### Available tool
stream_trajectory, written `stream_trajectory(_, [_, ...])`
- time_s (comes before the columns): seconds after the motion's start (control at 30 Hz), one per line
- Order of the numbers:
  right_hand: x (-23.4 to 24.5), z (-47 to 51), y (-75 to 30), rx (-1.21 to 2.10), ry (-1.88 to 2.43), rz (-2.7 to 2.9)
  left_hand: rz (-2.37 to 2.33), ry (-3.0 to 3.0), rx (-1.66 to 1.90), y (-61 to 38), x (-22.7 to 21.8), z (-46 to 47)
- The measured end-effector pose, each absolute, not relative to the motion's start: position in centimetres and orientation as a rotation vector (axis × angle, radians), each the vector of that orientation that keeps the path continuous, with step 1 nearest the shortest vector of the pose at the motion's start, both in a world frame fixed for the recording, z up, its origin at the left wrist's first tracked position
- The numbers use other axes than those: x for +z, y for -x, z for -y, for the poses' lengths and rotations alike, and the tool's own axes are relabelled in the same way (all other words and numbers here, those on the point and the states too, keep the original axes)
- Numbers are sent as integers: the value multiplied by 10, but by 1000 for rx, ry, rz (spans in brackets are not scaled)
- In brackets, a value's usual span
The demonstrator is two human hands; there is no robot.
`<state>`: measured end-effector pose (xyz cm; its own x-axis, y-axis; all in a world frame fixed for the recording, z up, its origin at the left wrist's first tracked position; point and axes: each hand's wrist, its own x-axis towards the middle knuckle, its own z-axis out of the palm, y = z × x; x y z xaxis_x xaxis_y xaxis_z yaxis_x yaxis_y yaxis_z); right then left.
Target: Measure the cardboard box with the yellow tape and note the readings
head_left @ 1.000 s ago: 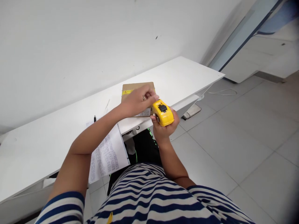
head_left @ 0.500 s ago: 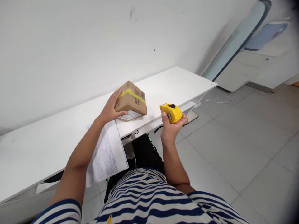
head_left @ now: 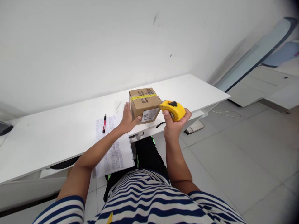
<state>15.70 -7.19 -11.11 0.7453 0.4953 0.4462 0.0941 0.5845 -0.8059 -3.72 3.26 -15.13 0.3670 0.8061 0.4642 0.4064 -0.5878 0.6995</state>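
A brown cardboard box (head_left: 139, 107) with yellow tape across its top and a white label on its front sits on the white table (head_left: 179, 87). My left hand (head_left: 128, 119) grips its near left corner, fingers along the left side and thumb against the front. In my right hand (head_left: 174, 124) is a yellow tape measure (head_left: 177, 111) with a black button. Its front end is at the box's right edge; whether they touch I cannot tell. Little or no blade shows.
Printed sheets (head_left: 114, 155) overhang the table's near edge at my left, with a red and black pen (head_left: 104, 123) on them. A white wall (head_left: 93, 46) stands behind. A dark object (head_left: 5, 128) lies at the far left.
The box has gone from tilted in my left hand to sitting level on the table, turned so its label faces me. The tape measure has come up against the box's right side.
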Motion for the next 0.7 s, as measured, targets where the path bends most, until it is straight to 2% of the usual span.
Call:
stream_trajectory(0.13, [-97, 68, -173, 374, 811, 1028, -1137, -2071, 1594, 41, -99, 0])
stream_trajectory(0.17, [-94, 67, -175, 399, 793, 1106, -1061, -2016, 1578, 41, -82, 11])
stream_trajectory(0.27, [-82, 67, -175, 445, 796, 1297, -835, -1806, 1015, 36, -39, 38])
stream_trajectory(0.33, [-74, 67, -173, 468, 804, 1389, -720, -1685, 779, 33, -23, 46])
stream_trajectory(0.47, [-63, 59, -189, 486, 847, 1473, -716, -1665, 729, 37, -15, 41])
stream_trajectory(0.7, [-78, -24, -292, 357, 1042, 1237, -1011, -1553, 928, 66, -27, -37])
